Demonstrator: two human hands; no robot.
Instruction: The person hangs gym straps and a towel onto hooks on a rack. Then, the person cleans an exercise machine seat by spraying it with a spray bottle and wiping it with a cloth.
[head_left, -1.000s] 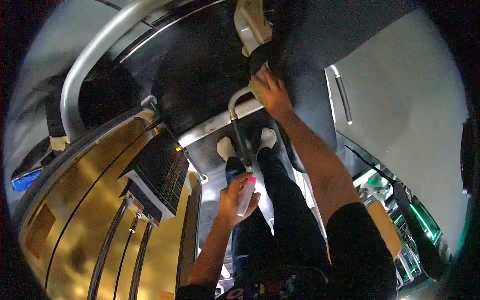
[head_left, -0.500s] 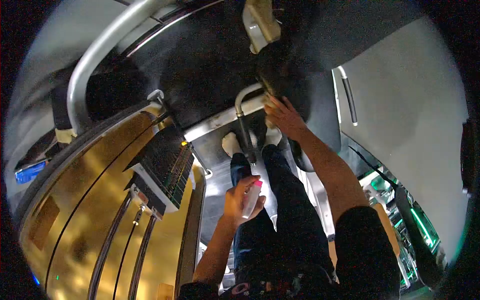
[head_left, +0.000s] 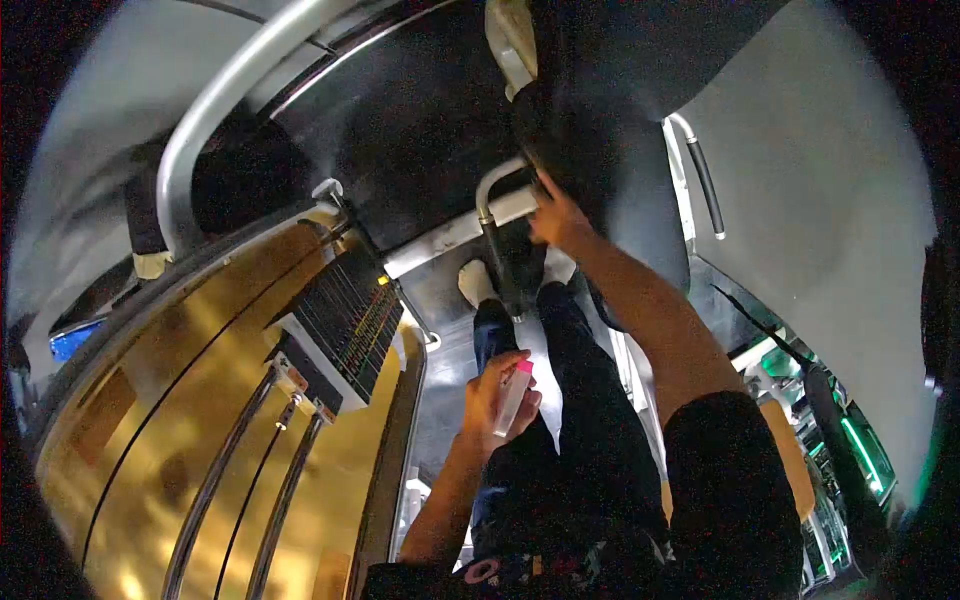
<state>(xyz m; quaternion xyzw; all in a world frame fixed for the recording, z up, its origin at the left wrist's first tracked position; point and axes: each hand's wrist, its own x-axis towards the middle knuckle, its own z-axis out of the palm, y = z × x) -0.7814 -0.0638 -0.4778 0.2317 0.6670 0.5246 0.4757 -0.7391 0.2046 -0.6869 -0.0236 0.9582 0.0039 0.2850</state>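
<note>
My left hand [head_left: 490,397] is wrapped round a small translucent bottle [head_left: 512,402] with a pink cap, held tilted over my lap. My right hand [head_left: 562,218] reaches forward to the right end of a silver crossbar [head_left: 440,244] on a gym machine, by the dark padding. Its fingers are bent and blurred; whatever may be in them cannot be made out. A bent metal handle [head_left: 487,200] with a dark grip hangs just left of that hand.
A weight stack [head_left: 345,320] with guide rods stands at the left by a yellowish panel [head_left: 150,440]. A thick curved tube [head_left: 185,150] rises at upper left. Another dark-gripped handle [head_left: 704,185] hangs at right. My feet [head_left: 478,285] rest below the crossbar.
The view has shifted slightly, so the machine's left side sits a little further right. My right hand remains near the crossbar's end, its fingers in a different pose. The bottle stays in my left hand.
</note>
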